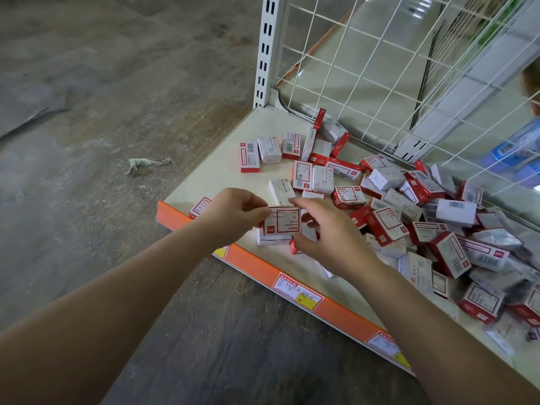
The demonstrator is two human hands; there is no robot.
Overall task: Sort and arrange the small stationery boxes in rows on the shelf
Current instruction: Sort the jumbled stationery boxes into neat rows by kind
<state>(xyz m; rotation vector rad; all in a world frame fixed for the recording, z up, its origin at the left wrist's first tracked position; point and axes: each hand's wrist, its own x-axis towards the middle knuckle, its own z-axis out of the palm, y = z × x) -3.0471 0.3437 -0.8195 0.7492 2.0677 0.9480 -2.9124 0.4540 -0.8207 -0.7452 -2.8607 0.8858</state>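
I am holding a red-and-white stationery box between both hands, just above the front part of the shelf. My left hand is pinching its left end with curled fingers and thumb, and my right hand is gripping its right side, thumb below and fingers curled over the top edge. Under it a white box is lying on the shelf, and a small red box is sitting by my right thumb; blur is hiding whether the held box is touching either.

The shelf is carrying everything else. Near its back left corner, a short row of boxes is standing beside the wire grid panel and the slotted upright post. A white box marked STAPLES is lying just beyond my hands. To the right, a loose heap of red and white boxes is spreading along the shelf, tilted and overlapping. One red-edged box is lying at the front edge, left of my left hand, just behind the orange price strip with its labels.

A crumpled scrap is lying on the floor.
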